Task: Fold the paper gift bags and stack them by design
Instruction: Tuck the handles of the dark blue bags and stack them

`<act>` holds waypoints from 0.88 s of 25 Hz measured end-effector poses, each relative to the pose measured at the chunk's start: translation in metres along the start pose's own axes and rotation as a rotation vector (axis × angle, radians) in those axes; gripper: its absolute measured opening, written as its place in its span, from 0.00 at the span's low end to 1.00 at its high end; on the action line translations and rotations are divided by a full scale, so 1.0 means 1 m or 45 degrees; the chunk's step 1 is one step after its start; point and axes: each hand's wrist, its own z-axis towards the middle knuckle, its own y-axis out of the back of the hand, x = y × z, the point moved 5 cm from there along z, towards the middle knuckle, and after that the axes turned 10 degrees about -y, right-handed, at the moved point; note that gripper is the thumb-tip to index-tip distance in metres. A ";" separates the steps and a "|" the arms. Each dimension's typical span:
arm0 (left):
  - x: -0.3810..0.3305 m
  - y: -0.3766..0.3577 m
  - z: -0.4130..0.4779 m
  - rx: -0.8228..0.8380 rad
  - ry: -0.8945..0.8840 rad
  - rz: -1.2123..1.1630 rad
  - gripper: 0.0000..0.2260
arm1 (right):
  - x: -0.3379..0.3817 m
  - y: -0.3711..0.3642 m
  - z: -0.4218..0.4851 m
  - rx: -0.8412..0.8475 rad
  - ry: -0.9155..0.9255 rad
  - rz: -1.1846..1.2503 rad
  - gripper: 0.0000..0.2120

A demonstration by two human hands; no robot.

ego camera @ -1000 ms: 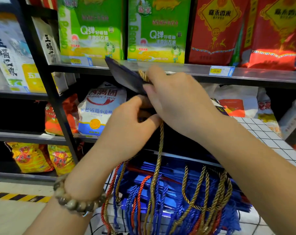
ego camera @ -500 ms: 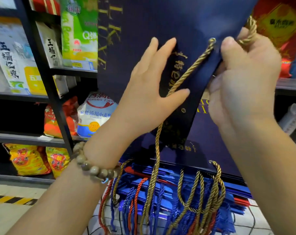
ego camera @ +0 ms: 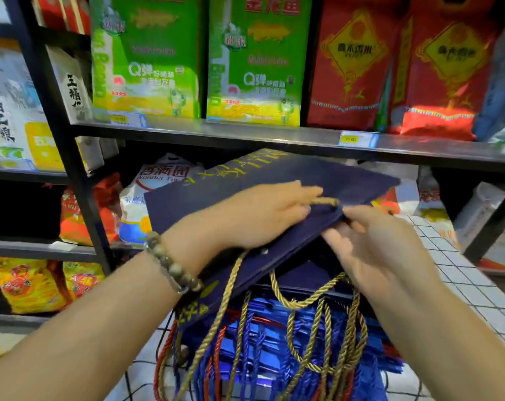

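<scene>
Your left hand (ego camera: pixel 260 218) lies flat on top of the one navy gift bag (ego camera: pixel 309 173), fingers straight, pressing it down; the bag sits between both hands, nearly flat, with its mouth and gold rope handles (ego camera: pixel 303 301) toward you and its long axis running left to right; your right hand (ego camera: pixel 384 250) pinches its near edge; below lies a stack of blue bags (ego camera: pixel 263 337), too many to count.

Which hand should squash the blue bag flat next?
Probably the left hand: it lies flat on top of the bag. The right hand only pinches its edge.
</scene>
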 end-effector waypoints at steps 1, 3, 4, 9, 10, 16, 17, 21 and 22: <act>0.005 -0.016 -0.005 0.129 0.018 0.068 0.19 | -0.005 0.042 -0.016 -0.070 -0.060 -0.113 0.12; 0.006 -0.031 -0.009 0.284 0.067 0.090 0.20 | -0.004 0.081 -0.029 -0.089 -0.124 -0.391 0.08; 0.011 -0.031 -0.008 0.308 0.103 0.094 0.20 | -0.001 0.086 -0.035 -0.016 -0.278 -0.658 0.09; 0.011 -0.028 0.003 0.395 0.149 0.263 0.16 | 0.050 0.076 -0.046 -0.129 0.121 -1.903 0.23; 0.009 -0.024 0.008 0.318 0.128 0.280 0.13 | 0.052 0.063 -0.040 -0.197 0.395 -2.143 0.16; 0.008 0.010 0.006 -0.025 0.249 0.210 0.11 | 0.016 0.041 0.026 -0.095 0.649 -2.412 0.14; 0.010 0.014 0.000 -0.026 0.289 0.197 0.11 | 0.027 0.046 0.033 -0.189 0.661 -2.249 0.15; 0.020 0.034 -0.027 0.028 0.467 -0.072 0.13 | 0.057 0.073 0.051 -0.369 0.476 -1.784 0.17; 0.020 0.038 -0.032 0.026 0.485 -0.210 0.13 | 0.057 0.079 0.054 -0.389 0.424 -1.822 0.16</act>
